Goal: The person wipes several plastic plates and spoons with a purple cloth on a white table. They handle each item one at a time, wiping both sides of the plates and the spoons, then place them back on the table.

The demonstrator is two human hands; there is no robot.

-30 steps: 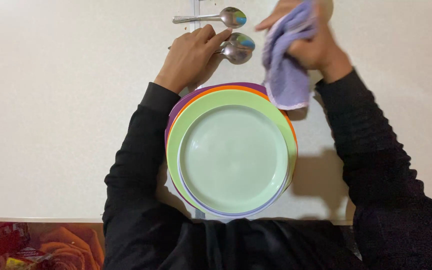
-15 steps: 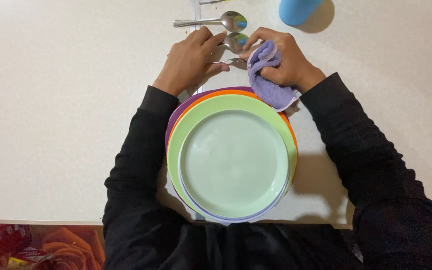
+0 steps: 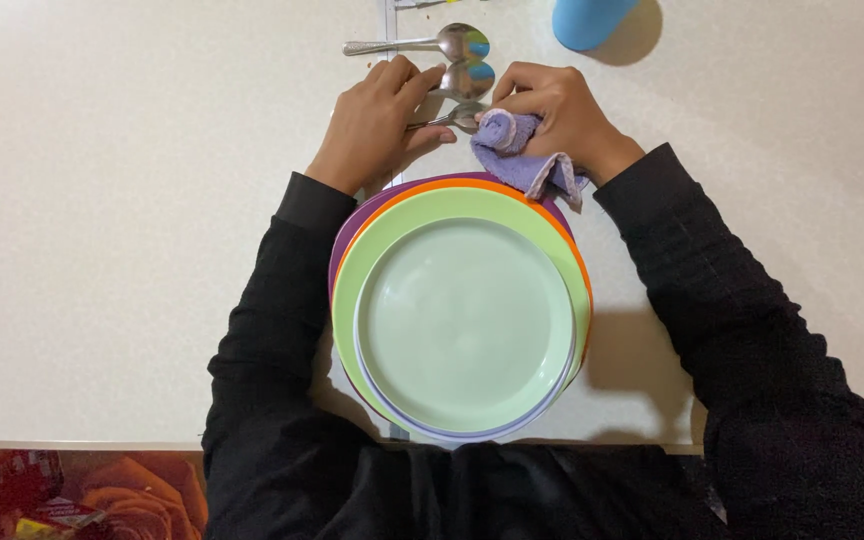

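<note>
Two hands worked close together at the far side of a stack of plates on a pale table. The left hand gripped the handle of a spoon, its fingers curled shut around the metal, so that the bowl end pointed toward the other hand. The right hand was closed on a bunched purple cloth and pressed it against the spoon's bowl; most of that bowl lay hidden under the cloth and fingers. A loose corner of the cloth hung over the rim of the plates.

The spoon sat just above the table, between the two hands and just beyond the stack. Two more spoons lay farther out: one just beside the left fingertips, and another beyond it, handle pointing left. A blue cup stood near the top edge, to the right of the spoons, only partly in view.

The stack showed a pale green plate on top, then a lavender rim, a brighter green one, orange and purple below. Black sleeves framed it on both sides.
</note>
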